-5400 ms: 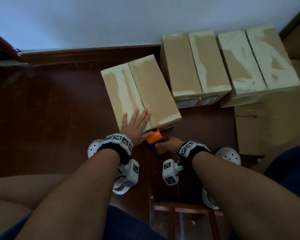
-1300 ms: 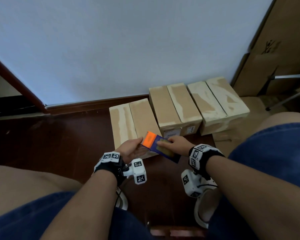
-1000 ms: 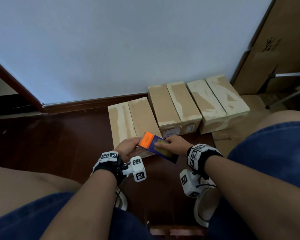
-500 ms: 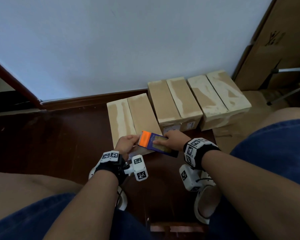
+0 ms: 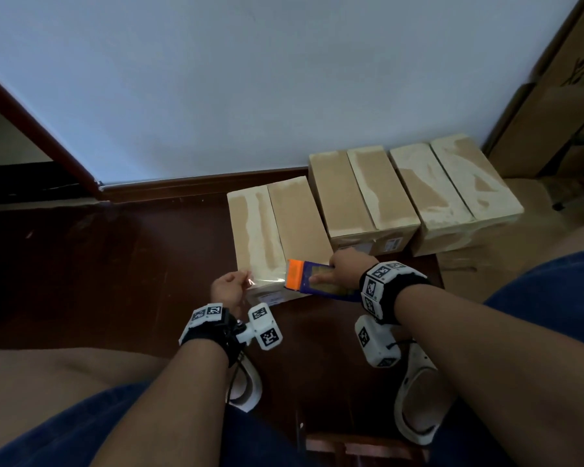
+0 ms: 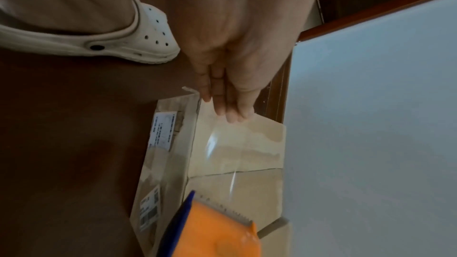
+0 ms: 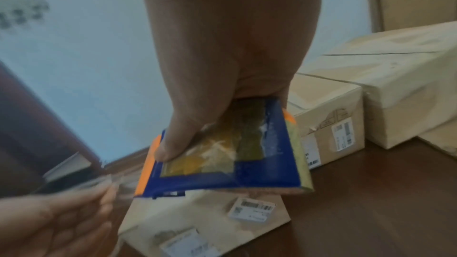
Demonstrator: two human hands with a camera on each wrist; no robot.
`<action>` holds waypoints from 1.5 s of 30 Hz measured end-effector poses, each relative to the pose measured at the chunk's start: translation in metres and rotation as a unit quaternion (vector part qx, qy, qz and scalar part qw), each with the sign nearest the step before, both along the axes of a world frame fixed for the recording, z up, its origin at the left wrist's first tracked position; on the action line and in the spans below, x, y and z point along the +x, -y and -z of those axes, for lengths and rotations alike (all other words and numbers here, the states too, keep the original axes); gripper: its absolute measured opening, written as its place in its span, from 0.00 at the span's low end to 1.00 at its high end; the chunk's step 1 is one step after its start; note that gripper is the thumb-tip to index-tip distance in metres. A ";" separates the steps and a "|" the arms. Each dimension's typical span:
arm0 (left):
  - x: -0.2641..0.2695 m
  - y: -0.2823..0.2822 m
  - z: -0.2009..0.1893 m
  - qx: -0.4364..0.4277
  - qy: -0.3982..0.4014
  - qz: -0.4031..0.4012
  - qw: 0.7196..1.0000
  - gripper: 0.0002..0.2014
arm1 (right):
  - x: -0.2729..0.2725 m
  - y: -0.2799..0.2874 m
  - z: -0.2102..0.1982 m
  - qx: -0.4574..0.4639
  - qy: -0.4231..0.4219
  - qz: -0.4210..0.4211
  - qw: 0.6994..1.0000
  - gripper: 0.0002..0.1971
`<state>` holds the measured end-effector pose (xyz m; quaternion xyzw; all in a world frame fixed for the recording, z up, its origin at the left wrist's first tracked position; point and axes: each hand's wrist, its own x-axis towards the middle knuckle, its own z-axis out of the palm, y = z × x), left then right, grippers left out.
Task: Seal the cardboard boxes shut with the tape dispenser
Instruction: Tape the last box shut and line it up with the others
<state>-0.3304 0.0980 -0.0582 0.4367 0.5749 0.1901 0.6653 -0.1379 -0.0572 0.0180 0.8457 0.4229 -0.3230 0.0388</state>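
Right now the dispenser (image 5: 312, 280), blue with an orange front, is gripped in the right hand (image 5: 346, 266) just over the near end of the nearest box (image 5: 277, 227), while the left hand (image 5: 228, 289) pinches the free end of a clear tape strip (image 5: 267, 279) drawn out between them. That strip hangs above the box's near edge and looks not yet stuck down, so I judge the sealing of this box barely begun: its centre seam shows no fresh tape that I can make out. Two more boxes (image 5: 361, 193) stand side by side beyond it, against the wall (image 5: 250, 79); whether they are taped is unclear. All rest on a dark wooden floor (image 5: 98, 264), with larger cartons (image 5: 553, 96) at the right.
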 end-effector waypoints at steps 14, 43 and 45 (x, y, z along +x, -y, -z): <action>-0.021 -0.003 0.020 0.031 -0.044 -0.013 0.998 0.10 | -0.024 -0.010 0.010 -0.017 0.000 -0.013 1.000 0.31; -0.032 0.014 0.043 0.015 -0.029 -0.106 0.994 0.10 | -0.018 -0.030 0.003 -0.103 0.138 -0.076 0.982 0.23; -0.030 0.015 0.043 0.019 -0.025 -0.108 0.994 0.11 | -0.021 -0.033 0.002 -0.114 0.142 -0.073 0.980 0.23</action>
